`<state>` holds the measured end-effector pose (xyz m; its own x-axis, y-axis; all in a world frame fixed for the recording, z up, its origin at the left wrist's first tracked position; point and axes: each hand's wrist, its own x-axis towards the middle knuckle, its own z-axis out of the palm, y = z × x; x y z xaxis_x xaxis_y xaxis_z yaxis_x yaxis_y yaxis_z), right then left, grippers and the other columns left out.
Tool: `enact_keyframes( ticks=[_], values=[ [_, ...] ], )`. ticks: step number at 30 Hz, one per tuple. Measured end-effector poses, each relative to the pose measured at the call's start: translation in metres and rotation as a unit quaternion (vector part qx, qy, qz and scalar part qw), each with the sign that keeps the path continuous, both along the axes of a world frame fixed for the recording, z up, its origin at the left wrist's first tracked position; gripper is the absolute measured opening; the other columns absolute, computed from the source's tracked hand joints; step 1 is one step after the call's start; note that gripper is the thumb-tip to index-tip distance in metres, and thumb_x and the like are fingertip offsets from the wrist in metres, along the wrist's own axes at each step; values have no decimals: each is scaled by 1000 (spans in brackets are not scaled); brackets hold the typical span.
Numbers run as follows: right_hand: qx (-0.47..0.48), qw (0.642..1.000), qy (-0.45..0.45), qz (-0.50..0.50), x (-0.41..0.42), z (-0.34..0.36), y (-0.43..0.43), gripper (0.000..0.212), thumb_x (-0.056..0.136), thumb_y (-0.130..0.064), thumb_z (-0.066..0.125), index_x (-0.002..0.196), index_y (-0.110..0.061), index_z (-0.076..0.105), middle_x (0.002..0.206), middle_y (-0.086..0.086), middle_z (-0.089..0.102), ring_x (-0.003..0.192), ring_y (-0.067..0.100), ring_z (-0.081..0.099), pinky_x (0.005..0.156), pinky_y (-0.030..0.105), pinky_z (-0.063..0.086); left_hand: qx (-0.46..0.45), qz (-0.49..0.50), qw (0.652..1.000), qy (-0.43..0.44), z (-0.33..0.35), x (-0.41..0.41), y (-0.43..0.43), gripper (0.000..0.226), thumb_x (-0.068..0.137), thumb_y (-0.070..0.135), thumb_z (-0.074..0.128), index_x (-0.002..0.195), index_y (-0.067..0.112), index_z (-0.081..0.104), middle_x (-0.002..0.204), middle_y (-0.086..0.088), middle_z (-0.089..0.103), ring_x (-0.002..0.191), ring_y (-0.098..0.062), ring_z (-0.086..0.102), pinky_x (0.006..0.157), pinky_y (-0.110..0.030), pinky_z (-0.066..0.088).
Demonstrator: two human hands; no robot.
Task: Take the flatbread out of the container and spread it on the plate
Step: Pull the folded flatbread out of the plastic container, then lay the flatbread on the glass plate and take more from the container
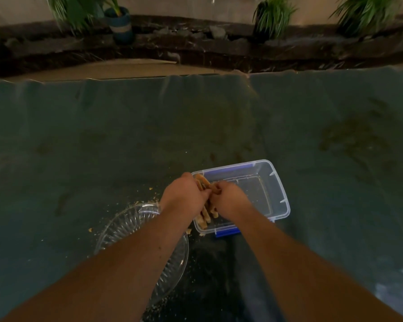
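A clear plastic container point(280, 194) with blue clips sits on the dark green cloth. Folded tan flatbread point(205, 217) stands on edge along its left wall. My left hand point(184, 194) and my right hand point(230, 199) meet over the container's left side, both closed on the flatbread's upper part. A clear ribbed glass plate point(126, 225) lies to the left of the container, nearer me, partly hidden under my left forearm. Nothing lies on the part of the plate that shows.
Crumbs point(150, 188) are scattered on the cloth around the plate and container. The green cloth point(102, 135) stretches far to the back and both sides. Potted plants point(120, 22) stand along a dark ledge beyond the far edge.
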<state>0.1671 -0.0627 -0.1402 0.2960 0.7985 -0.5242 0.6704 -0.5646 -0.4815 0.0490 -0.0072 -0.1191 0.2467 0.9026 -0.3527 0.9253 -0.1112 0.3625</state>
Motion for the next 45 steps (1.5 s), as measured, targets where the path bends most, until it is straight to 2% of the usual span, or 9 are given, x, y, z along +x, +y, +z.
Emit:
enact_keyframes(
  ticks=[6, 9, 13, 21, 29, 33, 36, 40, 45],
  values=[
    [11, 998, -56, -21, -4, 4, -6, 11, 104, -21, 59, 99, -18, 68, 98, 6, 72, 90, 22, 68, 90, 41, 57, -10, -19, 1000, 2, 3, 10, 0, 12, 92, 32, 73, 96, 21, 73, 99, -7, 69, 82, -22, 67, 65, -36, 56],
    [64, 994, -45, -71, -2, 12, -16, 23, 100, -27, 55, 78, -27, 61, 73, -6, 62, 65, 13, 56, 63, 30, 48, -30, 17, 998, -56, 6, 7, -3, 15, 89, 33, 78, 80, 29, 67, 86, 1, 69, 70, -13, 63, 50, -29, 43],
    [65, 989, -41, -128, -3, 30, -18, 30, 105, -31, 53, 77, -26, 61, 71, -7, 62, 64, 8, 57, 69, 30, 45, -38, 90, 980, -172, 23, -1, -1, 23, 86, 46, 79, 84, 34, 60, 78, 8, 69, 63, -8, 64, 48, -28, 42],
    [143, 962, 121, -201, -50, 89, 7, 18, 98, -28, 62, 82, -27, 70, 76, 0, 75, 68, 17, 75, 61, 38, 64, -92, 255, 867, -419, 52, -84, 29, 32, 89, 11, 74, 101, 33, 55, 109, -4, 65, 89, -19, 71, 63, -34, 65],
    [40, 936, 244, -252, -140, 36, 11, 10, 97, -18, 64, 106, -18, 69, 90, 5, 74, 65, 21, 79, 61, 42, 67, -182, 389, 794, -431, 5, -215, 17, 33, 95, 2, 64, 124, 13, 52, 122, -22, 65, 96, -33, 70, 78, -46, 62],
    [-22, 997, -71, -16, -158, 0, -26, 22, 98, -27, 63, 118, -19, 63, 108, 3, 66, 90, 17, 63, 82, 38, 56, 13, 99, 994, -41, -32, -254, -3, 56, 85, 24, 77, 135, 18, 52, 133, -13, 54, 115, -34, 55, 95, -51, 53],
    [65, 967, -225, 101, -174, -9, -46, 44, 95, -29, 66, 135, -15, 53, 129, 12, 61, 117, 31, 58, 99, 47, 53, 112, -104, 988, -4, -40, -255, -17, 57, 84, 34, 75, 134, 22, 53, 134, -9, 54, 117, -28, 51, 95, -47, 53],
    [11, 952, -219, 213, -187, -20, -44, 55, 97, -34, 62, 147, -23, 41, 147, 15, 49, 133, 37, 45, 107, 51, 45, 95, -277, 956, 10, -52, -246, -22, 49, 91, 36, 68, 137, 19, 57, 148, -9, 52, 135, -29, 44, 111, -48, 44],
    [-13, 936, -246, 253, -193, -34, -44, 50, 101, -27, 55, 149, -22, 41, 150, 19, 46, 139, 41, 40, 111, 55, 40, 76, -291, 949, 89, -64, -248, -23, 45, 98, 36, 59, 140, 23, 54, 144, -6, 54, 133, -26, 44, 111, -46, 43]
  ],
)
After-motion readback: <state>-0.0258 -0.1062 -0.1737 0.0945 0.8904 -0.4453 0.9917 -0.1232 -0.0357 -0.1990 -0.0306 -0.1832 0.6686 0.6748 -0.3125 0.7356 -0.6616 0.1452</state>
